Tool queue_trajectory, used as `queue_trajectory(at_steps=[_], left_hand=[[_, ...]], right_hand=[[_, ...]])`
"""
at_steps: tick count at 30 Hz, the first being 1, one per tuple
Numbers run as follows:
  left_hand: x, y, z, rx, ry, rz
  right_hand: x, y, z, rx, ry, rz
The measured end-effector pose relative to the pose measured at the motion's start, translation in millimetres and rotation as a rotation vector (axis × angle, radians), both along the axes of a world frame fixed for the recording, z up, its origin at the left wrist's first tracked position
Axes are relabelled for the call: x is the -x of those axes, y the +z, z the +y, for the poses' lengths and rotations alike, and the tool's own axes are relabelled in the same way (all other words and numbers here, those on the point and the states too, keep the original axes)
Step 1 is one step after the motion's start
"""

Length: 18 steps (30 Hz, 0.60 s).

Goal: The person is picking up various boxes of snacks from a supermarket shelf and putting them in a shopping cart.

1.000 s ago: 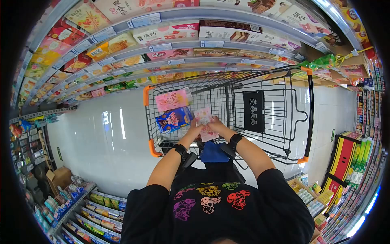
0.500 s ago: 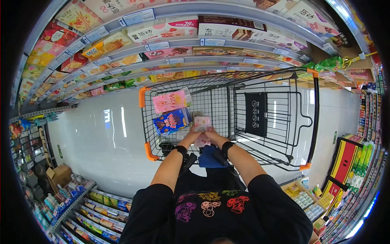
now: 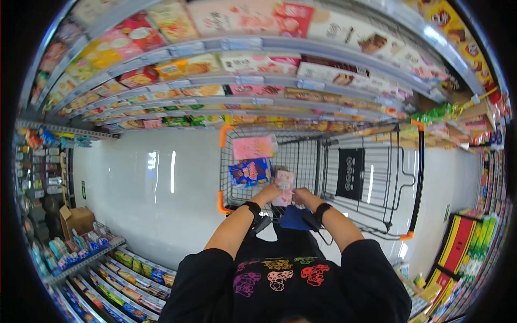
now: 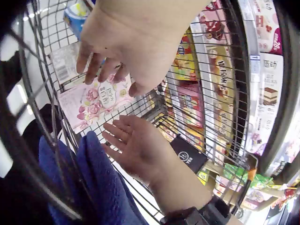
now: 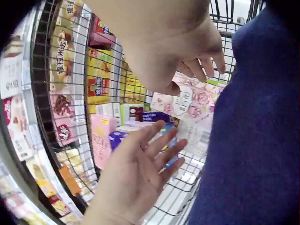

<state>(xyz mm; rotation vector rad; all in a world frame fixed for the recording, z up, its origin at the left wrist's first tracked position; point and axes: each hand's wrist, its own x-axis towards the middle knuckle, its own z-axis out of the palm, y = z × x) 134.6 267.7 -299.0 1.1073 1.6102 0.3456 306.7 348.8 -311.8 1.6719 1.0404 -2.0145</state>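
A pink box printed with roses (image 3: 284,188) lies in the shopping cart's basket, at the side nearest the person. My left hand (image 3: 269,192) is at its left edge, and in the left wrist view its relaxed fingers overlap the floral box (image 4: 93,101). Just right of the box is my right hand (image 3: 304,197), its fingers loosely bent with nothing between them in the left wrist view. Beyond the left hand lie a blue Pocky pack (image 3: 250,172) and a pink Pocky pack (image 3: 254,147). A pale package with a barcode (image 4: 68,63) sits beside the floral box.
The wire cart (image 3: 420,183) has orange corners and a black sign panel (image 3: 350,173). A blue cloth (image 3: 297,218) hangs at its near side. Shelves of boxed snacks (image 3: 264,63) run along the far side, and more shelves (image 3: 116,280) stand behind at left.
My hands were together over the floral box and have now parted to its two sides, letting go of it. The head view has shifted, with the cart now lower and the shelves blurred.
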Motion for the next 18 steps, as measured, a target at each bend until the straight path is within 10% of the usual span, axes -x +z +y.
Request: queue_trajectory(at_steps=[7, 18], left_hand=[[65, 45, -5, 0.100, 0.089, -0.214], [213, 158, -99, -0.243, 0.310, -0.447]], right_hand=[[41, 107, 3, -0.026, -0.471, 0.481], [214, 149, -107, -0.410, -0.294, 0.568]])
